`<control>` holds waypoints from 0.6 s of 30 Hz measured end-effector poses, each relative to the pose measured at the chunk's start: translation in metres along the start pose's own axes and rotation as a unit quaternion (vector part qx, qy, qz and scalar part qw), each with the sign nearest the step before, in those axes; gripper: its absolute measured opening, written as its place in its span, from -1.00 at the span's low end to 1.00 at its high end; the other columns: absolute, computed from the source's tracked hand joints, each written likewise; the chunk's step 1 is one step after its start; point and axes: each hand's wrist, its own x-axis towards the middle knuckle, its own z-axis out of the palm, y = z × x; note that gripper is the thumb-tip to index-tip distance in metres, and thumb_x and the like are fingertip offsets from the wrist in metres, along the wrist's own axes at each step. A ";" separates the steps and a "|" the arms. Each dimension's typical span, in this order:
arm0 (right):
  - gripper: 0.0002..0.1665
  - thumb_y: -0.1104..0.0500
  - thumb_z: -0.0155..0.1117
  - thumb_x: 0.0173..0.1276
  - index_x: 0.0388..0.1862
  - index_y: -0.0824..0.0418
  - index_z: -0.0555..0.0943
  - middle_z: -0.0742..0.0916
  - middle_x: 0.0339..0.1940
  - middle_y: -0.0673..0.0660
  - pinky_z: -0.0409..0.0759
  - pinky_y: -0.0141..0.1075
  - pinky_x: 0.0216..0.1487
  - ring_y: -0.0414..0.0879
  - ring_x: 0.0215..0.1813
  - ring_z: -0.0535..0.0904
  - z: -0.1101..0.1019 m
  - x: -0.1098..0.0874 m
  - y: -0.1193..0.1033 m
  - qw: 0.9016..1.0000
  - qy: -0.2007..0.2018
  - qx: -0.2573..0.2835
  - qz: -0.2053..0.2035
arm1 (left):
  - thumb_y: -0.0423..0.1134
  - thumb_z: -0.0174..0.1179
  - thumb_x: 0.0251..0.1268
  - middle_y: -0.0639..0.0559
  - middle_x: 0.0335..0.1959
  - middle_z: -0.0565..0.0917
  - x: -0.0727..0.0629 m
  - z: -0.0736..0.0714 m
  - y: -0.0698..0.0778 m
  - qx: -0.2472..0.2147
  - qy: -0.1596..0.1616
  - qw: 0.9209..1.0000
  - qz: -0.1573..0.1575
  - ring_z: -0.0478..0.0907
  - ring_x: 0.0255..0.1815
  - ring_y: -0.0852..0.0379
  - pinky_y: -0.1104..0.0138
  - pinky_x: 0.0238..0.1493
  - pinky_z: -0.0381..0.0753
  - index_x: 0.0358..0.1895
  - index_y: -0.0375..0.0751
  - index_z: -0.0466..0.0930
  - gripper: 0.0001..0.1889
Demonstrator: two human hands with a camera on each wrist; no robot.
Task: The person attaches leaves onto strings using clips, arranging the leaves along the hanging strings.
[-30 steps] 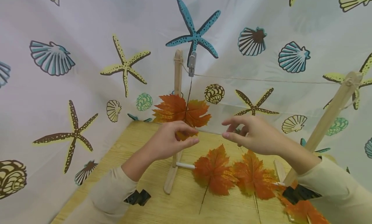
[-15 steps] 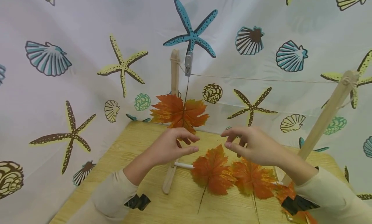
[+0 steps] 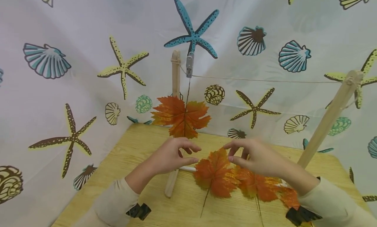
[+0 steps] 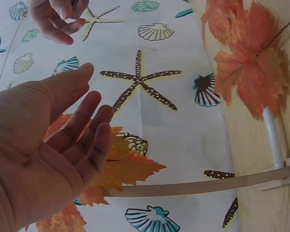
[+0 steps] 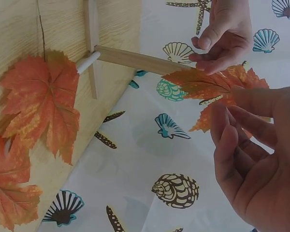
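An orange maple leaf point(image 3: 182, 117) hangs by its stem from a grey clothespin point(image 3: 189, 65) at the left end of a thin string point(image 3: 259, 79). Below and in front of it my left hand point(image 3: 173, 156) hovers with relaxed, slightly bent fingers, holding nothing. My right hand point(image 3: 256, 156) is held opposite, its fingers loosely bent and nothing between them. In the head view it overlaps the upper part of a second loose leaf point(image 3: 257, 184). Another leaf point(image 3: 216, 176) lies on the table between the hands, stem toward me. Both hands show as empty in the wrist views.
The string runs between a left wooden post point(image 3: 175, 74) and a leaning right post point(image 3: 330, 119). A white rod point(image 3: 187, 168) joins the frame near the table point(image 3: 156, 200). Another leaf point(image 3: 290, 199) lies partly under the right sleeve. A shell-and-starfish curtain point(image 3: 250, 10) surrounds the table.
Both hands have lowered away from the hanging leaf, which now shows fully. The left hand's fingers no longer overlap its lower tip. The head view has shifted slightly.
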 end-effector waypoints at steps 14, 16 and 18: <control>-0.69 0.10 0.31 0.43 0.12 0.04 0.68 0.75 -0.11 -0.05 0.62 -0.35 -0.42 -0.31 -0.45 0.60 0.015 -0.012 0.009 0.998 -0.034 0.041 0.025 | -0.31 0.38 0.24 0.05 -0.03 0.71 -0.010 0.024 -0.015 -0.043 -0.019 0.999 -0.005 0.61 -0.03 -0.01 0.42 -0.24 0.62 0.05 -0.06 0.73 -0.70; -0.69 0.10 0.34 0.41 0.11 0.02 0.69 0.75 -0.08 -0.04 0.62 -0.35 -0.43 -0.29 -0.45 0.60 0.015 -0.014 0.010 0.998 -0.039 0.048 0.031 | -0.33 0.37 0.25 0.03 -0.02 0.70 -0.011 0.025 -0.017 -0.057 -0.023 0.998 -0.008 0.61 -0.03 -0.03 0.42 -0.24 0.63 0.06 -0.07 0.73 -0.70; -0.69 0.10 0.37 0.38 0.10 -0.01 0.70 0.75 -0.04 -0.04 0.61 -0.34 -0.44 -0.28 -0.44 0.59 0.015 -0.016 0.012 0.997 -0.044 0.053 0.037 | -0.32 0.37 0.25 0.02 -0.01 0.70 -0.011 0.027 -0.019 -0.068 -0.029 0.997 -0.010 0.61 -0.02 -0.03 0.43 -0.22 0.64 0.07 -0.08 0.72 -0.69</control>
